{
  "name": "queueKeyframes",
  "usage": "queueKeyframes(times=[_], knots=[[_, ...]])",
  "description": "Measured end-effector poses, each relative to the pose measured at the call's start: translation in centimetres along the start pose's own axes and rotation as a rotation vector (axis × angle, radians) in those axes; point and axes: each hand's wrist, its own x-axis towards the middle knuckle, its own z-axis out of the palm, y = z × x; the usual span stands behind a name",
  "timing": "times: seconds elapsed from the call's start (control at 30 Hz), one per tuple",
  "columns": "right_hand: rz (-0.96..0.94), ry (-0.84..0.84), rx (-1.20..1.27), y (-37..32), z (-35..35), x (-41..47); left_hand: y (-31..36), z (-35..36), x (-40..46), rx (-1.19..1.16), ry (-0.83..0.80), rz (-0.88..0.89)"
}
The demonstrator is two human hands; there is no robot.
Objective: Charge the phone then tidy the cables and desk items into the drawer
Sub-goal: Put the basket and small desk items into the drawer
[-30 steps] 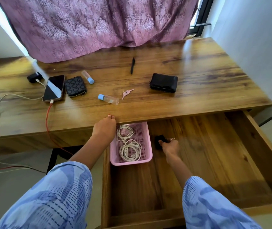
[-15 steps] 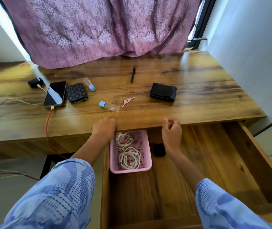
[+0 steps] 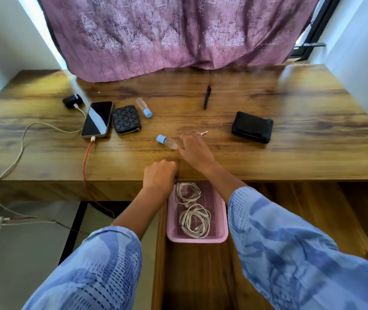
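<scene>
Since a second ago my right hand [image 3: 193, 151] left the drawer [image 3: 313, 220] and reached onto the counter [image 3: 290, 157], fingers open, touching the bottle [image 3: 167, 141]. Left hand [image 3: 159, 177] curls over the counter's edge. Phone [image 3: 97, 119] charges. Next: grasp the bottle, drawer-bound.

Bright daylight leaking around curtain [image 3: 178, 34]; glare on desk [image 3: 290, 135]; wide-angle edge distortion, slight blur.

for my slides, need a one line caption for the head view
Right hand reaches the blue-capped bottle on the desk; left hand rests at its edge.
</scene>
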Motion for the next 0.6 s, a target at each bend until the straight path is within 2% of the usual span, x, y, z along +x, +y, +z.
queueKeyframes(times=[0.23, 0.47, 0.6], knots=[[0.066, -0.040, -0.009, -0.3, 1.7, 1.5, -0.3, 0.1, 0.0, -0.036, 0.036, -0.006], [0.130, 0.116, 0.262, 1.1, 0.2, -2.4, -0.1, 0.3, -0.3, -0.028, 0.041, -0.025], [0.159, 0.087, 0.414, 1.2, -1.8, -8.7, -0.2, 0.5, -0.3, -0.067, 0.044, -0.026]])
